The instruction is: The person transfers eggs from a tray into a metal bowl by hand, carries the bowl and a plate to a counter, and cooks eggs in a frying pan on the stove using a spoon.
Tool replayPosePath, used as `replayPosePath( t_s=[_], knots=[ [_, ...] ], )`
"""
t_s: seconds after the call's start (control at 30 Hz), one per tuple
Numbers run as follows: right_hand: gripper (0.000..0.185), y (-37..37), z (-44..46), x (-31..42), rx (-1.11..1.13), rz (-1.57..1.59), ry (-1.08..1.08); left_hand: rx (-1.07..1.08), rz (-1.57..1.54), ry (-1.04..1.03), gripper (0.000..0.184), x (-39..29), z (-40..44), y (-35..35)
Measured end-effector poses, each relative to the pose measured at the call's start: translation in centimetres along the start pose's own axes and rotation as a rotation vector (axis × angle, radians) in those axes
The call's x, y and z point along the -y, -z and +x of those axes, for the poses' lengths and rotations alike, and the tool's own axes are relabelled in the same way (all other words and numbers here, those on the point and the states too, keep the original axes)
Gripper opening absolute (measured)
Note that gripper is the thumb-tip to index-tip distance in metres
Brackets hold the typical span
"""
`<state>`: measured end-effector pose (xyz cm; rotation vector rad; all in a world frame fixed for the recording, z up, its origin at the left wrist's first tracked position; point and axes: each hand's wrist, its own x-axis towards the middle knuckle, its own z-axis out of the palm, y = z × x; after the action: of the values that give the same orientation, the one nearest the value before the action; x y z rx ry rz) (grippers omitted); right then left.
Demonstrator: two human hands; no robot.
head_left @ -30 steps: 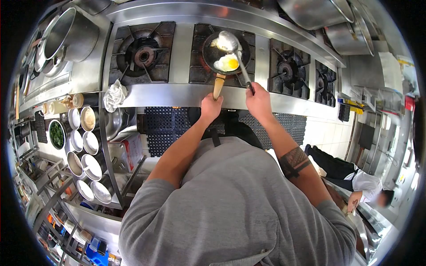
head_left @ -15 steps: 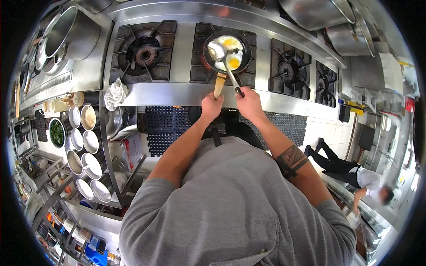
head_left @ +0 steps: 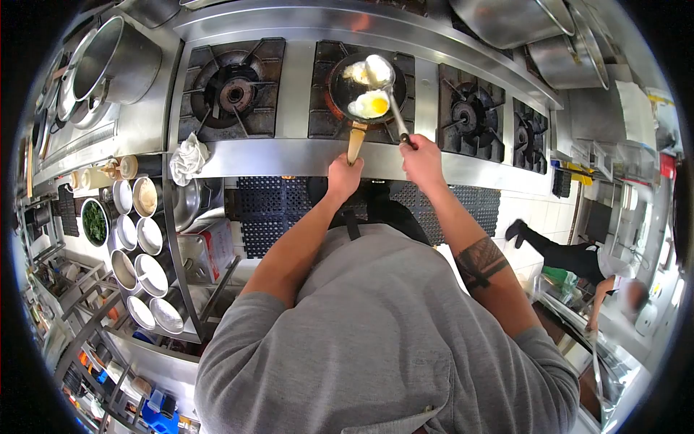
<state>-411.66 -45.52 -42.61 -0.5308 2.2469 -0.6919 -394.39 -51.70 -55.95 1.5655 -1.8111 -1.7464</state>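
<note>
A black frying pan [head_left: 348, 90] sits on a burner of the stove, and my left hand [head_left: 345, 176] is wrapped round its wooden handle [head_left: 356, 142]. My right hand [head_left: 423, 160] grips the dark handle of a metal ladle [head_left: 397, 112]. The ladle's bowl [head_left: 378, 70] is over the upper right of the pan, partly covering one egg [head_left: 356, 72]. A second egg [head_left: 369, 105] with a yellow yolk lies nearer the pan's handle.
Other burners [head_left: 236, 90] flank the pan. A crumpled white cloth [head_left: 189, 158] lies at the stove's front left edge. White containers [head_left: 151, 275] and greens [head_left: 95, 221] stand at left, a large pot [head_left: 118, 59] above them. Another person [head_left: 565, 258] is at the right.
The ladle has swung from the pan's left part to its upper right, with my right hand shifting right. My left hand keeps hold of the handle. The other person has moved slightly right.
</note>
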Motion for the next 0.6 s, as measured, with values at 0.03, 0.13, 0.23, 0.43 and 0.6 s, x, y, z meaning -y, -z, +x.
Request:
replayPosePath(
  t_s=[0.03, 0.13, 0.23, 0.43, 0.6],
  knots=[
    [0.023, 0.2, 0.5, -0.5, 0.0, 0.0, 0.0, -0.003, 0.01, 0.005, 0.036, 0.0, 0.0, 0.0],
    [0.027, 0.7, 0.0, 0.2, -0.314, -0.505, 0.332, -0.007, 0.015, 0.011, 0.036, 0.1, 0.0, 0.0],
    [0.024, 0.7, -0.4, 0.1, -0.365, -0.432, 0.434, -0.011, 0.013, 0.009, 0.036, 0.6, 0.1, -0.2],
    [0.025, -1.2, -1.3, 0.6, -0.116, -0.294, 0.257, 0.001, -0.003, 0.012, 0.037, 0.6, 0.3, -0.2],
    [0.025, -1.6, -1.6, 0.8, -0.107, -0.357, 0.298, -0.004, 0.005, -0.003, 0.037, 0.7, 0.2, -0.1]
  ],
)
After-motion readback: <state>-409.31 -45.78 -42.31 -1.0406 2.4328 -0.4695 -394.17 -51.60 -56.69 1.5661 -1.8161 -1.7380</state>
